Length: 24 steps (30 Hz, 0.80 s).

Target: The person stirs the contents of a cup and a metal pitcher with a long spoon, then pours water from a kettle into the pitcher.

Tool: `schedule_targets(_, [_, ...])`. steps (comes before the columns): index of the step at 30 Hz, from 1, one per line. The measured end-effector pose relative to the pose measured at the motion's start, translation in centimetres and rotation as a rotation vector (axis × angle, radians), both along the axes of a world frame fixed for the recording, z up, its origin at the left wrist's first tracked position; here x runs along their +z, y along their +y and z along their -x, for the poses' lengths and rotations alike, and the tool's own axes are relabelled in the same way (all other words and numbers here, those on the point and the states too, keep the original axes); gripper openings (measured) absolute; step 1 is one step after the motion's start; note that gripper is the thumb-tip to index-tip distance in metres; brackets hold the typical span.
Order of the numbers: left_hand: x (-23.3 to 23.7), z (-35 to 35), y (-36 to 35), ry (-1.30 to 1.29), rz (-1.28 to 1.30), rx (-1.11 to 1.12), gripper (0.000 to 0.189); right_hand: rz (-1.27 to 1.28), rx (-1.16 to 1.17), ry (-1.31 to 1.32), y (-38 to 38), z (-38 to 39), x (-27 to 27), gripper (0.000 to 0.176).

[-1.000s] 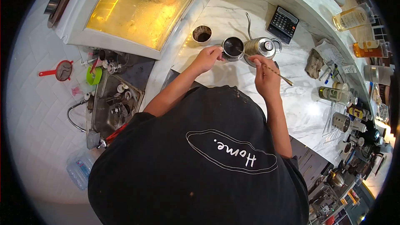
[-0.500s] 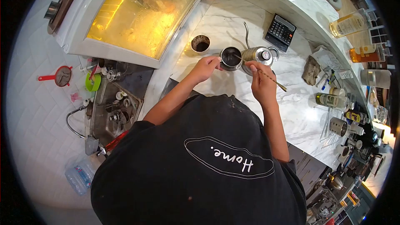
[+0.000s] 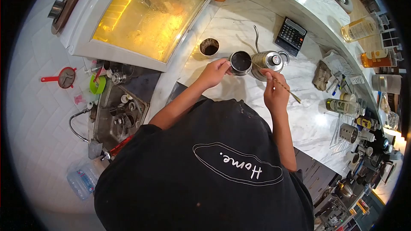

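A small metal cup (image 3: 241, 66) with dark contents is in my left hand (image 3: 214, 73), whose fingers pinch its left side. My right hand (image 3: 275, 92) is closed round a long bar spoon (image 3: 284, 86) with a twisted stem. The stem slants up and left, its far end at the cup's right rim, while its other end sticks out to the right of my hand. Directly behind my right fingertips stands a steel gooseneck kettle (image 3: 267, 60), its thin spout curving upward. Left of the metal cup, a second cup (image 3: 209, 48) has dark residue inside.
A calculator (image 3: 291, 35) lies beyond the kettle on the marble counter (image 3: 239, 15). A crumpled cloth (image 3: 321, 75), pens and several bottles line the right side. At left are a lit glass-door fridge (image 3: 150, 15) and a sink (image 3: 112, 117) holding dishes.
My right hand has drawn slightly right and toward me with the bar spoon, whose far end has shifted from inside the cup to its right rim. My left hand still holds the cup.
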<state>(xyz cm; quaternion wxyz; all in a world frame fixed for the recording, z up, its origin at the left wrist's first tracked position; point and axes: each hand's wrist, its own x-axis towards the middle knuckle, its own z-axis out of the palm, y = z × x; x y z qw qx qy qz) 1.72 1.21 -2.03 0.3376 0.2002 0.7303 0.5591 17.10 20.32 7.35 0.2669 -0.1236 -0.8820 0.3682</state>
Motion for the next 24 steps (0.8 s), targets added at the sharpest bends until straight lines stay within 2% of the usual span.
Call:
schedule_targets(3, [0.0, -0.1, 0.0, -0.004, -0.003, 0.005, 0.036, 0.054, -0.062, 0.006, 0.1, -0.7, 0.5, 0.012])
schedule_targets(7, [-0.4, -0.5, -0.1, 0.014, -0.039, 0.059, 0.030, -0.045, -0.071, 0.030, 0.2, -0.7, 1.3, 0.010])
schedule_targets(11, [0.9, -1.2, -0.3, 0.166, 0.062, 0.121, 0.025, -0.063, -0.070, 0.066, 0.0, 0.3, 1.8, 0.010])
schedule_targets(18, [1.1, -1.1, -0.5, 0.229, 0.083, 0.102, 0.024, -0.041, -0.067, 0.123, -0.1, 1.1, -0.1, 0.010])
schedule_targets(24, [1.8, -1.2, -0.7, 0.180, 0.078, 0.075, 0.024, 0.224, -0.191, 0.060, -0.8, -0.5, -1.3, 0.018])
